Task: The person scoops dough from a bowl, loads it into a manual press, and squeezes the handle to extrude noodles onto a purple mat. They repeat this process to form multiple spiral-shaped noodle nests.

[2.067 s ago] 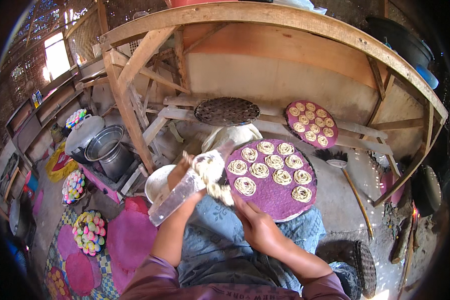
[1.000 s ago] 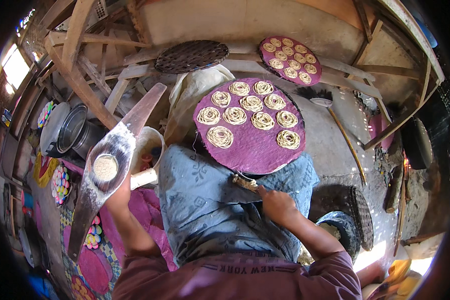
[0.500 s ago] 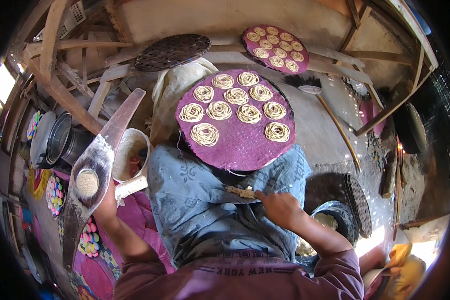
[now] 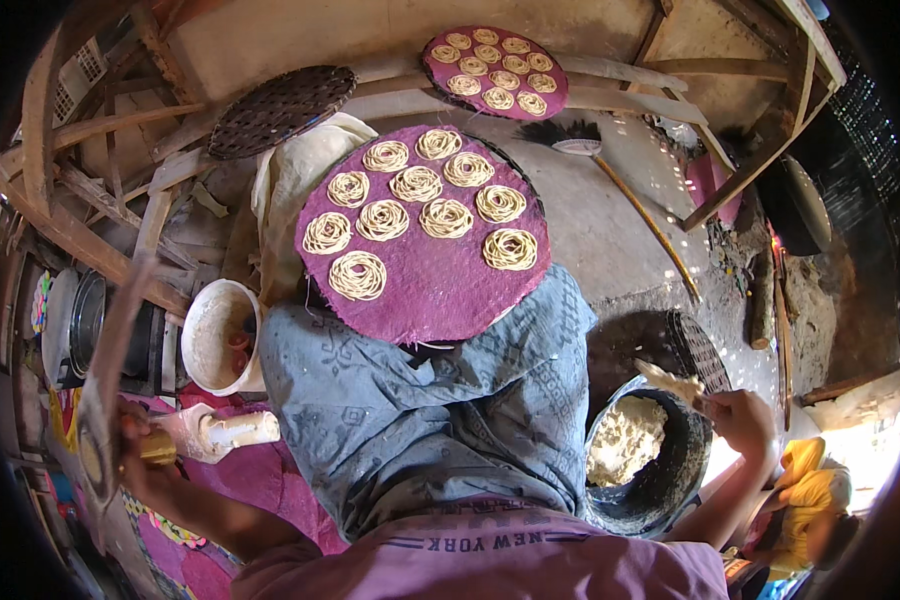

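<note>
Earthen floor and wooden beams fill the upper frame. Since a moment ago the right hand (image 4: 740, 415) has swung to lower right, pinching a dough-coated stick (image 4: 670, 380) over the dark round dough pot (image 4: 642, 455). At far left, the left hand (image 4: 142, 458) grips a long metal press (image 4: 110, 385), perhaps by its brass cylinder. A round purple mat of noodle coils (image 4: 425, 235) rests on the lap.

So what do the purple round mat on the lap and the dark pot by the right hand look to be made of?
The purple round mat looks woven, probably plant fibre or plastic strips dyed matte purple: a fine weave texture and a slightly frayed rim. The dark pot beside the right hand looks like blackened metal or clay, dull and sooty; which one is unclear. It holds pale dough.
</note>
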`<action>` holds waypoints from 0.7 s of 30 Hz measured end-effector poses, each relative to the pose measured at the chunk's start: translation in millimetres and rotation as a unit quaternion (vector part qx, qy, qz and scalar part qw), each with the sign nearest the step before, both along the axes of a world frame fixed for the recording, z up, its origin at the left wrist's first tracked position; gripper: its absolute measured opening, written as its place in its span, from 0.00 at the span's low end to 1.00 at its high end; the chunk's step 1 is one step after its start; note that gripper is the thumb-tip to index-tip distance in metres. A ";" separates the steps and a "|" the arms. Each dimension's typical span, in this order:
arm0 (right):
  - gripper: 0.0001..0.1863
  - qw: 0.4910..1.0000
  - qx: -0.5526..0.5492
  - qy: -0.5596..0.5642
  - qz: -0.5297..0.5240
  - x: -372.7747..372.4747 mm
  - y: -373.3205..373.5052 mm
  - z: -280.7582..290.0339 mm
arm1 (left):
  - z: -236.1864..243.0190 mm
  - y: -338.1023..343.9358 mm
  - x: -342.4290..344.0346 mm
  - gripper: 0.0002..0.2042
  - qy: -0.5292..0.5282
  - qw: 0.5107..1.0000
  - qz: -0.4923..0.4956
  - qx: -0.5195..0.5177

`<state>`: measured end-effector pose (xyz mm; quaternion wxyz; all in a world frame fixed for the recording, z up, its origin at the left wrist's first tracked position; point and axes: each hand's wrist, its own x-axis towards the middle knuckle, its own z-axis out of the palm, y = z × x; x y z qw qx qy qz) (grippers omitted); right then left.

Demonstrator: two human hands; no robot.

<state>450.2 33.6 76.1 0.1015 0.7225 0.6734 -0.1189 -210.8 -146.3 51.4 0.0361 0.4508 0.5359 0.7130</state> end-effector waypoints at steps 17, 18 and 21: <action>0.25 0.768 -0.116 0.399 0.487 -289.1 23.9 -130.4 | 14.3 28.3 30.7 0.10 -0.097 0.968 -0.148 0.178; 0.32 0.833 -0.053 0.278 0.475 -327.5 20.3 -145.9 | 14.1 29.1 31.7 0.09 -0.099 0.966 -0.176 0.161; 0.48 0.894 -0.164 0.121 0.400 -364.5 27.8 -188.1 | 16.2 21.1 35.7 0.09 -0.088 0.971 -0.152 0.161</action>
